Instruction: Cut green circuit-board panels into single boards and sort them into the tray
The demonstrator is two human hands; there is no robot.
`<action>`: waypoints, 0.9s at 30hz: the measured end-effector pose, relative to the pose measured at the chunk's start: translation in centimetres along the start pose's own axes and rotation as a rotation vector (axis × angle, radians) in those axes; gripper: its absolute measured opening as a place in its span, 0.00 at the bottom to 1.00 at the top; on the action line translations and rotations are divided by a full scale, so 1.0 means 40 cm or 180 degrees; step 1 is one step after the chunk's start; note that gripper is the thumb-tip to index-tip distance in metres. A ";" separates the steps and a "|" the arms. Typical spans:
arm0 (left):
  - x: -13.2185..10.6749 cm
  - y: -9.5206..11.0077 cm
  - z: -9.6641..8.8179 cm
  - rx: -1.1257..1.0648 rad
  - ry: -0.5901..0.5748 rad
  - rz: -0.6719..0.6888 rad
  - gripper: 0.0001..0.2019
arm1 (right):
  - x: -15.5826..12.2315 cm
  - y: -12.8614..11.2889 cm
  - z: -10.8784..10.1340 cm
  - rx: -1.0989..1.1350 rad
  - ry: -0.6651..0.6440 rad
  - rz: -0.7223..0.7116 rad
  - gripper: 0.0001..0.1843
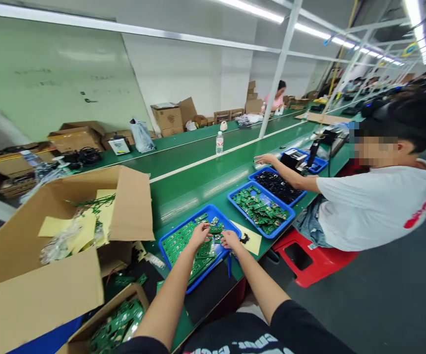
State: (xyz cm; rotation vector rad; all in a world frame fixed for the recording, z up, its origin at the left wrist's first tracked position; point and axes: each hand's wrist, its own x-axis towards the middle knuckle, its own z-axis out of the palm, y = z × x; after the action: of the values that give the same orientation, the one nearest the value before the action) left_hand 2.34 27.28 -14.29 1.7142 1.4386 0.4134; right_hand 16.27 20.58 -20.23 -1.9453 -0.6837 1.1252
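Note:
A blue tray [163, 251] lies before me on the bench, with green circuit boards [178, 243] in panels and smaller pieces. Over its right part, my left hand [200, 236] is closed, its thumb and fingers pinching a small green circuit board [216, 229]. Just right of that board is my right hand [231, 239], fingers curled together at its end; whatever they grip is too small to make out. Below the right wrist, a blue-handled tool [229, 265] rests at the tray's edge. Small dark bits [245, 238] lie on a yellow paper [254, 242] beside the tray.
A large open carton [132, 206] stands left, above a smaller box of boards [119, 319]. To the right are a blue tray of loose boards [289, 216] and another of black parts [277, 186]. A co-worker [375, 206] sits there, one arm reaching over the bench. A bottle [219, 143] stands behind.

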 end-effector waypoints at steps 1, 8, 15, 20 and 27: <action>-0.002 -0.008 -0.013 0.0060 -0.0004 -0.0073 0.15 | -0.006 0.009 0.008 0.0025 -0.0014 -0.0027 0.16; -0.032 -0.057 -0.059 0.0024 -0.0105 -0.0428 0.15 | -0.039 0.019 0.083 0.0249 0.0152 -0.0455 0.12; -0.106 -0.112 -0.061 -0.1001 0.0016 -0.0618 0.14 | -0.074 0.003 0.100 0.1059 0.0174 -0.0502 0.18; -0.136 -0.097 -0.021 -0.2047 0.0236 -0.0604 0.21 | -0.145 -0.044 0.160 0.1676 -0.0193 -0.0563 0.20; -0.136 -0.069 -0.048 -0.2636 0.0255 -0.0503 0.24 | -0.170 -0.101 0.145 0.1398 -0.0523 -0.0397 0.17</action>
State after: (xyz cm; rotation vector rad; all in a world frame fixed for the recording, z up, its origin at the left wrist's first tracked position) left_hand -2.38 22.97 -13.86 0.9197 1.1950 0.8534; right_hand 7.74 19.77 -15.53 -1.4347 -0.5763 1.2463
